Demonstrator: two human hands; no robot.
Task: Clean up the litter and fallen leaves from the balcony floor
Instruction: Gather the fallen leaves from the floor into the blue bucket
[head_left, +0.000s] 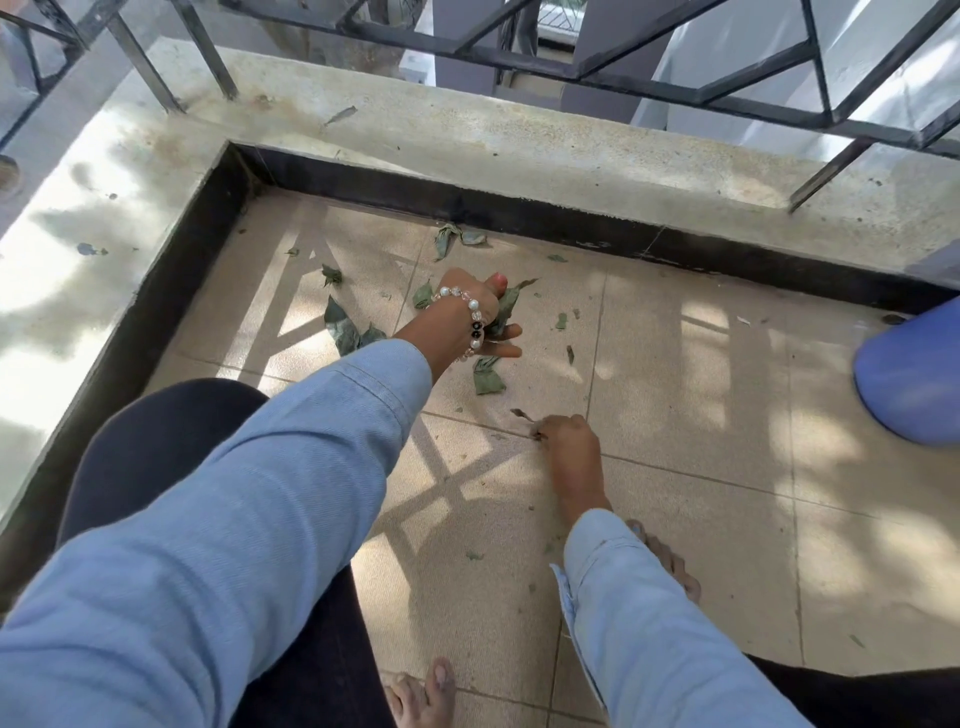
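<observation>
Dry green leaves lie scattered on the beige tiled balcony floor (675, 364). My left hand (480, 317), with a bead bracelet on the wrist, grips a bunch of leaves (505, 312) near the middle of the floor. My right hand (569, 441) is lower down, fingers curled, pinching a small dark leaf scrap (522, 414) at a tile joint. A big curled leaf (343, 330) lies left of my left hand, another leaf (487, 378) just below it, and a pair of leaves (457, 236) sits by the far kerb.
A raised concrete kerb (519, 150) with a dark inner face borders the floor at the back and left, topped by a black metal railing (727, 78). A blue rounded object (914, 379) stands at the right edge. My bare feet (670, 561) rest on the tiles.
</observation>
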